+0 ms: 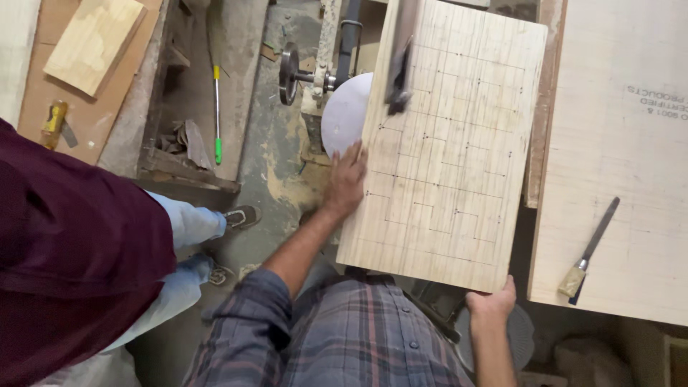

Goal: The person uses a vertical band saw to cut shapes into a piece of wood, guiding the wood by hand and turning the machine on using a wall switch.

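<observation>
At saw blade, pale pencil-gridded plywood panel (444,143) steadied: left hand (346,180) flat on edge, right hand (491,304) fingers curled gripping corner; slip risks miscut.

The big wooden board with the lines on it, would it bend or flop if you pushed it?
Probably stiff: the wooden board lies flat between left hand and right hand. Likely heavyish, since it's wide.
</observation>
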